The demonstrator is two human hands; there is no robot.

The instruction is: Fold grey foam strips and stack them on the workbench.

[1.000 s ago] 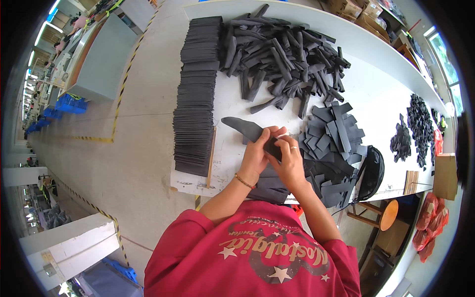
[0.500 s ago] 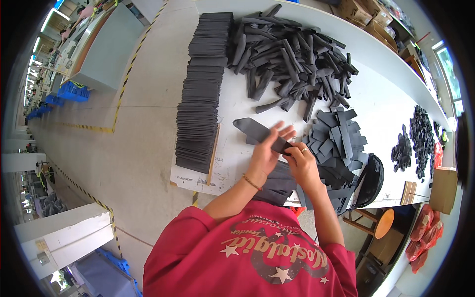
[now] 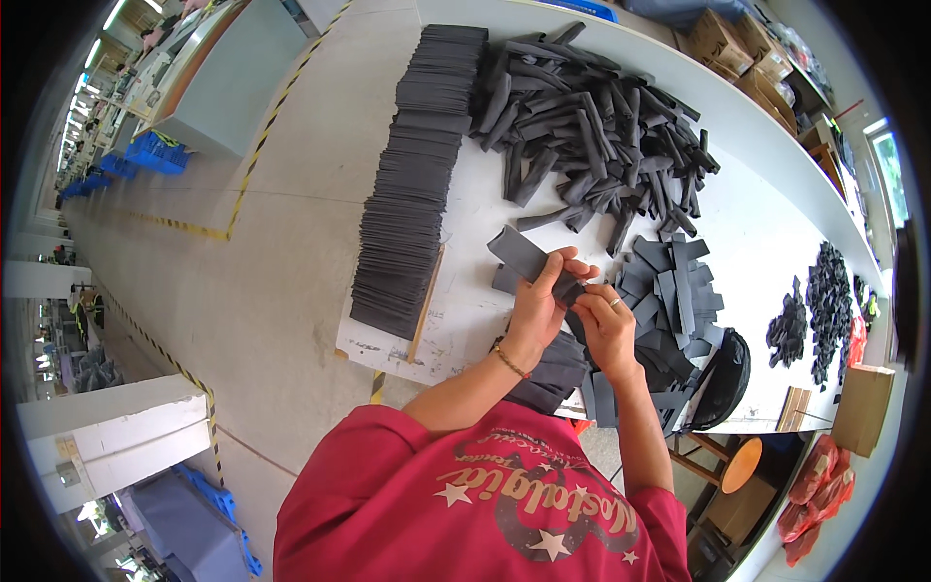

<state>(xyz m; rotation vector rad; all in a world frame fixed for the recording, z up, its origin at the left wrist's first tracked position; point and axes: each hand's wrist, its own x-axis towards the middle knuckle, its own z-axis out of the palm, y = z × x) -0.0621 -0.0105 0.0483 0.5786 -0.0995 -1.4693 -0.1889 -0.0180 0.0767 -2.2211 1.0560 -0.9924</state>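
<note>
Left hand (image 3: 539, 308) and right hand (image 3: 607, 328) both closed on one dark strip (image 3: 525, 258) — above the bench's (image 3: 465, 320) near edge.

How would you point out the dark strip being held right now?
On the long white table, just right of the tall stack of flat dark sheets, both hands meet. The strip sticks out from the left hand, the only piece lifted off the table.

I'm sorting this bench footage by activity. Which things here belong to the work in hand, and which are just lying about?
In hand:
left hand
right hand
dark strip held by both
flat pieces
stacked row
rolled pieces

Lying about:
cardboard boxes
wooden stool
blue crates
</note>
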